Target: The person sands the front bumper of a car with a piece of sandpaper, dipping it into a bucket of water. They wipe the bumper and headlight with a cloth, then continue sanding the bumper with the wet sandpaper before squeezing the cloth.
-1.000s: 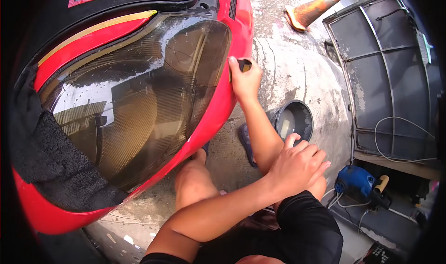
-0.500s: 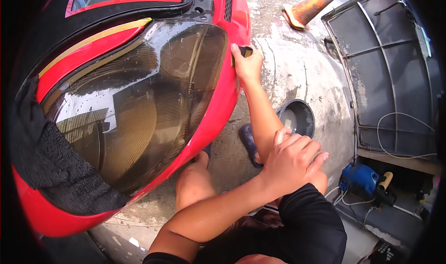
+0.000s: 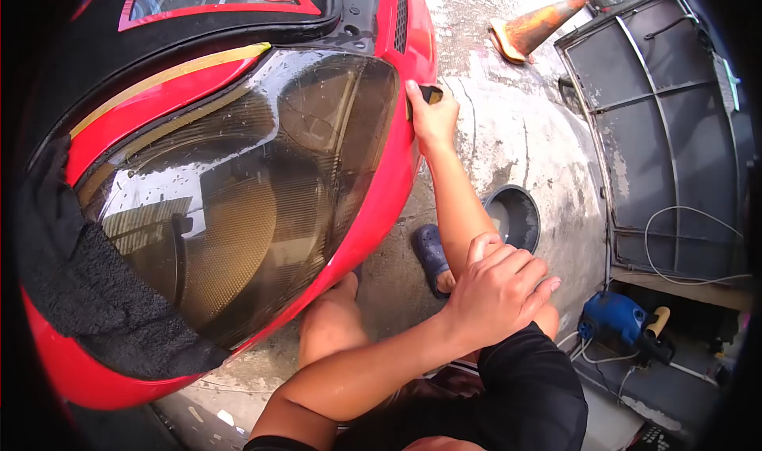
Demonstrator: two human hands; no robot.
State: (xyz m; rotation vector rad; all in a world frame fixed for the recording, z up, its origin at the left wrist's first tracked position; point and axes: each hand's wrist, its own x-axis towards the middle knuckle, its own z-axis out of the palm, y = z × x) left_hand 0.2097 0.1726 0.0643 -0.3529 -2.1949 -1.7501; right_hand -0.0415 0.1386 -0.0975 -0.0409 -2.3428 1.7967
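Observation:
My right hand (image 3: 436, 119) is closed around a small black and yellowish block (image 3: 432, 95), pressed at the red body panel (image 3: 386, 185) beside the headlight (image 3: 230, 189). Its thumb lies along the side nearest the car. Water drops and streaks show on the headlight's large, smoky lens. My left hand (image 3: 500, 292) holds no object; it lies across my right forearm close to the elbow, fingers loosely bent and apart. A black towel (image 3: 119, 300) is draped over the lower left corner of the headlight and panel.
A dark bucket (image 3: 521, 219) stands on the wet concrete right of my arm. Farther off lies a worn orange cone (image 3: 548, 26) near a dark metal gate (image 3: 643, 110). A blue machine (image 3: 615, 318) with cables sits at lower right. My foot wears a clog (image 3: 429, 253).
The whole view has tilted a little, so the car and floor sit lower in the picture. My right hand stays with the block at the panel's edge; my left stays on my forearm.

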